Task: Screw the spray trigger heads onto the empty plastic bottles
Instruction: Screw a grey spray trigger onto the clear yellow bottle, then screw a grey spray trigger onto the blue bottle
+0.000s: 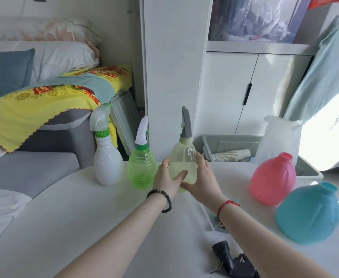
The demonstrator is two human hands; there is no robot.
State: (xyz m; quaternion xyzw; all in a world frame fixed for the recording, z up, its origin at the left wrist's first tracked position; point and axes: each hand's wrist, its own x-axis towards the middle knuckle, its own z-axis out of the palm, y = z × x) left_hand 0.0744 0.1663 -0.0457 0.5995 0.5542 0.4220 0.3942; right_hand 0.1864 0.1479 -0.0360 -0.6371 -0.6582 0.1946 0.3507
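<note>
A pale yellow bottle (pixel 183 157) with a grey trigger head (pixel 186 123) on it stands upright at the table's far edge. My left hand (pixel 167 177) and my right hand (pixel 201 177) both wrap its lower body. To its left stand a green bottle (pixel 142 169) and a white bottle (pixel 107 163), each with a trigger head on. At the right, a pink bottle (pixel 273 178) and a blue bottle (pixel 309 214) have open necks. A black trigger head (pixel 233 259) lies near the front edge. Another head with a tube (pixel 214 217) is partly hidden under my right forearm.
The white round table (pixel 84 227) carries everything. Behind it are a grey bin (pixel 235 143) with paper cups, a white plastic bag (pixel 279 137) and white cupboards (pixel 245 87). A grey sofa with a yellow flowered cloth (pixel 34 105) is at the left.
</note>
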